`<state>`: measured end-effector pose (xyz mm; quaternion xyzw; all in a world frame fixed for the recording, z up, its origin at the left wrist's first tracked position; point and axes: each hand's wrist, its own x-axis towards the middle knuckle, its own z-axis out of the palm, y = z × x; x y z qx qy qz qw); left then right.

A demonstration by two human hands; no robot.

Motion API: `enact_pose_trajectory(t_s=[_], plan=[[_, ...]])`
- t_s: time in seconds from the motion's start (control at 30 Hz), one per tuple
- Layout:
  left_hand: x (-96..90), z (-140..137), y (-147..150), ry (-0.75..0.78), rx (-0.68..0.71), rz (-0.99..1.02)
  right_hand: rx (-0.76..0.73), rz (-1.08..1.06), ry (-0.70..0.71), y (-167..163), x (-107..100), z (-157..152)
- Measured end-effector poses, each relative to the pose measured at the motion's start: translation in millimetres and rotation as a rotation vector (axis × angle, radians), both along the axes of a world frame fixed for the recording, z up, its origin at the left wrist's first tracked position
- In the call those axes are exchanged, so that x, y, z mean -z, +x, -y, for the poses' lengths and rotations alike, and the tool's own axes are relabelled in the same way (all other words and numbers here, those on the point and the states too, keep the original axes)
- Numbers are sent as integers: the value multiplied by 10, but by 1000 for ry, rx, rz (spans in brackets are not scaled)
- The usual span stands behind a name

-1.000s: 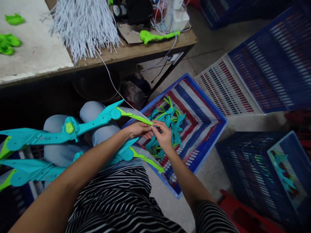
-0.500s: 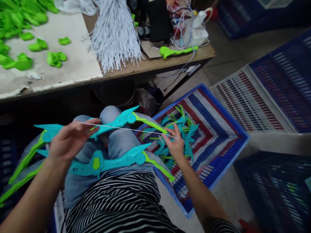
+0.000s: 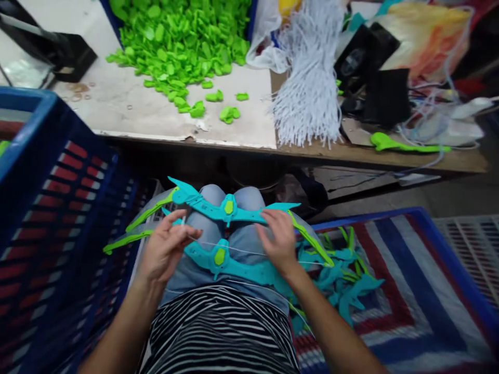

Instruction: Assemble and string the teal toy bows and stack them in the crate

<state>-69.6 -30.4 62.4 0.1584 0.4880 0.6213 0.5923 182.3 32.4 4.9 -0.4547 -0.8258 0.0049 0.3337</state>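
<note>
Two turquoise toy bows with lime-green limbs lie across my lap. On my knees is the upper toy bow (image 3: 208, 208); the lower toy bow (image 3: 247, 270) is closer to my striped shirt. My left hand (image 3: 166, 246) pinches the free end of a thin white string (image 3: 230, 246), in front of the upper bow's left part. From there the string runs under my right hand towards the tip of that bow's right limb. My right hand (image 3: 278, 241) grips the upper bow right of its middle, thumb below it, partly hiding the bow.
A blue crate (image 3: 424, 223) with a striped lining holds more bow parts (image 3: 343, 280) at right. A tall blue crate (image 3: 58, 208) stands at left. On the table (image 3: 245, 127) ahead are a heap of green pieces (image 3: 183, 47), a bundle of white strings (image 3: 307, 88) and cables.
My view has turned left, showing the left crate and green heap. My right hand has left the limb tip for the bow's body. My left hand now pinches the string beside the bow.
</note>
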Motion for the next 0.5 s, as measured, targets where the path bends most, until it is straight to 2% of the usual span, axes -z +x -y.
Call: enact_pose_trajectory(t_s=[0.03, 0.1, 0.2, 0.27, 0.37, 0.43, 0.5], plan=[[13, 3, 47, -5, 31, 31, -113, 64, -44, -319, -9, -89], [13, 6, 105, -9, 100, 72, -237, 231, -163, -861, 17, -239], [-14, 30, 71, 11, 179, 96, -304, 413, -341, -1250, 88, -454], [-23, 68, -34, 32, 164, 81, -354, 413, -439, -1222, 110, -617], [1, 139, -246, 41, 37, 2, -397, 332, -559, -1000, 109, -823], [45, 175, -342, 24, -49, -64, -420, 333, -562, -907, 112, -842], [106, 182, -356, 2, -79, -121, -421, 363, -485, -921, 134, -732]])
